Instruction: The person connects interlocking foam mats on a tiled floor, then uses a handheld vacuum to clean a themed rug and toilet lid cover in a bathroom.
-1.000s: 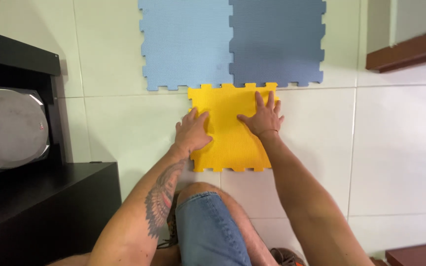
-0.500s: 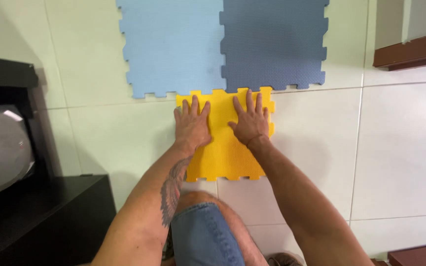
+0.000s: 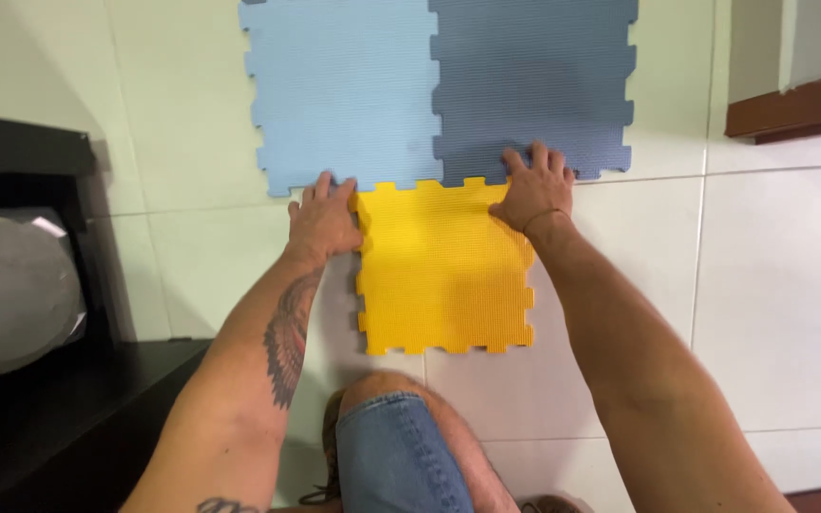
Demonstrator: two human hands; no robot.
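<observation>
Two flat, open hands, left [image 3: 320, 220] and right [image 3: 534, 195], press the yellow mat [image 3: 441, 271] into the blue mats [image 3: 349, 90]; seating its teeth seems next.

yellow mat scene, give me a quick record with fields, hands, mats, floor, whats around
left hand: left hand flat at the yellow mat's upper left corner, fingertips at the light blue mat's lower edge
right hand: right hand flat at the upper right corner, fingers on the dark blue mat
yellow mat: yellow mat on the floor, toothed top edge against both blue mats
light blue mat: light blue mat, joined to the dark blue one
dark blue mat: dark blue mat, on the right
floor: pale tiled floor
nearby: black shelf unit at left; knee in denim shorts
</observation>
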